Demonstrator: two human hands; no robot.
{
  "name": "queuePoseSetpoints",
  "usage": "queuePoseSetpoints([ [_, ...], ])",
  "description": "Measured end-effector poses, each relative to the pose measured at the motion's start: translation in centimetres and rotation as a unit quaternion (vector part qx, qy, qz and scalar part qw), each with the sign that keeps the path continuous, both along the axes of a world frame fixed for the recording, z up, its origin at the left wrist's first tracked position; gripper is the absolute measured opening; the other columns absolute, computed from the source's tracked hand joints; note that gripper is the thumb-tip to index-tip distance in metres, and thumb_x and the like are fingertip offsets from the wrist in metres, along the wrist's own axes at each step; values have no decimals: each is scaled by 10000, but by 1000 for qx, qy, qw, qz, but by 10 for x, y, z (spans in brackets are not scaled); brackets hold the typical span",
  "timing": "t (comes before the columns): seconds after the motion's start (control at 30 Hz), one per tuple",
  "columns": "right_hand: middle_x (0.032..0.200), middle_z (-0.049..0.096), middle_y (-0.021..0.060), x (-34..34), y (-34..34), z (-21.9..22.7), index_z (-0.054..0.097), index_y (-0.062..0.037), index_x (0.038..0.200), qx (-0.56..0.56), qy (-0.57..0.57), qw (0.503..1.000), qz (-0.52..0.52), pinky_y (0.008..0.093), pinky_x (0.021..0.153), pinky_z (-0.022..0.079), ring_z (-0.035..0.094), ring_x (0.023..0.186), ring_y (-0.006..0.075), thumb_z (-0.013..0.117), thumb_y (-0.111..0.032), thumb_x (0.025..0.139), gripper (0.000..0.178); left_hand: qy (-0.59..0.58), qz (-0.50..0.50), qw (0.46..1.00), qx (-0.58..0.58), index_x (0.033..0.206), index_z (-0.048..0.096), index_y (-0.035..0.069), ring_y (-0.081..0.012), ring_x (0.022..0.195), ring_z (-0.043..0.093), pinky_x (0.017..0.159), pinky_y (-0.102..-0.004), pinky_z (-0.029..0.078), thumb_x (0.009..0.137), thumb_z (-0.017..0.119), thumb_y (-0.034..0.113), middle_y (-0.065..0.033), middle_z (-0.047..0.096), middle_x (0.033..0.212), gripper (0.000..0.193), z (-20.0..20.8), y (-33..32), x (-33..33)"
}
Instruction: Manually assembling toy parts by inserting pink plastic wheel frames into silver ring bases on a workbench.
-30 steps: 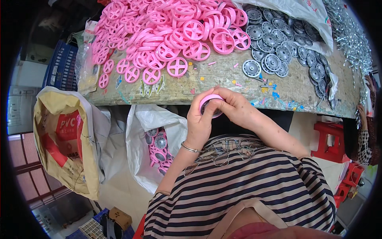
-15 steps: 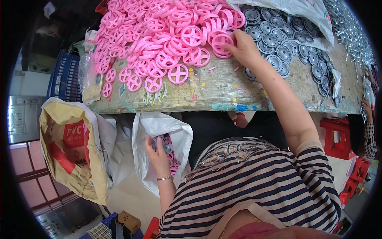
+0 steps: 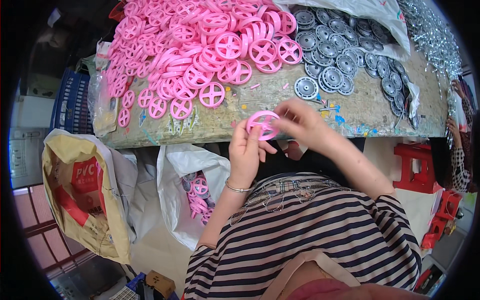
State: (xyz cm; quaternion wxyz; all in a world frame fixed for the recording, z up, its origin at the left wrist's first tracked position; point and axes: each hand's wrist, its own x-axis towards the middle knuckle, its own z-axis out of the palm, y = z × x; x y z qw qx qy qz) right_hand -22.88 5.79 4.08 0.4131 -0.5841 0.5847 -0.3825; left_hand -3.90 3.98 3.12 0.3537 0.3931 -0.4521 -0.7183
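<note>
Head view: I see left hand (image 3: 247, 150) and right hand (image 3: 300, 122) both gripping one pink spoked wheel (image 3: 263, 124) between them, face up, just above the surface (image 3: 280, 107) edge.

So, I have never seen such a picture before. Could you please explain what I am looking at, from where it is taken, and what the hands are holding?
There is no machine here: a person works with two bare hands. The round, bent picture comes from a wide camera worn on the person's head, looking down, so the striped shirt appears at the bottom. The left hand and the right hand together hold one pink spoked plastic wheel above the near edge of a worn workbench. On the bench lie a big heap of pink wheels and, to the right, grey wheel discs. Below the bench, a white plastic bag holds more wheels, beside a tan sack.
</note>
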Motion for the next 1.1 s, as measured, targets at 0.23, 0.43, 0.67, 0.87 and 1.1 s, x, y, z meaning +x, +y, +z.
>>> queuePoseSetpoints([
  [0.23, 1117, 517, 180, -54, -20, -10, 556, -7, 1153, -215, 382, 895, -80, 403, 852, 451, 528, 979, 346, 699, -219, 776, 455, 61, 95, 991, -69, 1096, 525, -16, -217, 1008, 623, 841, -299, 536, 933, 535, 32, -145, 588, 1144, 170, -17, -4, 1],
  [0.43, 979, 601, 165, -71, -44, -16, 595, 14, 1028, -211, 376, 896, -109, 402, 815, 465, 558, 911, 362, 574, -149, 866, 231, 52, 18, 984, -172, 1105, 566, -10, -218, 1146, 531, 981, -332, 457, 800, 664, -65, -138, 436, 1320, 325, -22, -7, 0],
  [0.67, 910, 628, 62, -20, -28, 20, 568, 3, 1116, 54, -153, 984, -72, 258, 623, 518, 618, 799, 110, 548, -159, 931, 246, 62, 79, 993, -57, 1260, 441, -28, -223, 1151, 525, 974, -344, 479, 787, 650, -110, -144, 453, 1291, 524, -29, -8, -5],
  [0.87, 966, 592, 175, 17, -15, -16, 584, -31, 1108, -120, 45, 990, -51, 381, 788, 472, 590, 907, 333, 682, -110, 767, 363, 78, 66, 994, -32, 1363, 341, -52, -213, 1153, 531, 977, -340, 476, 802, 616, -124, -151, 499, 1280, 629, -20, -3, -15],
  [1.1, 1014, 522, 148, 17, -12, -9, 565, -61, 1223, -176, 133, 975, -6, 365, 818, 435, 509, 884, 303, 736, -140, 723, 534, 116, 98, 988, -5, 1324, 428, -50, -180, 1120, 556, 961, -300, 463, 823, 595, -105, -125, 559, 1227, 531, -21, 1, -9],
])
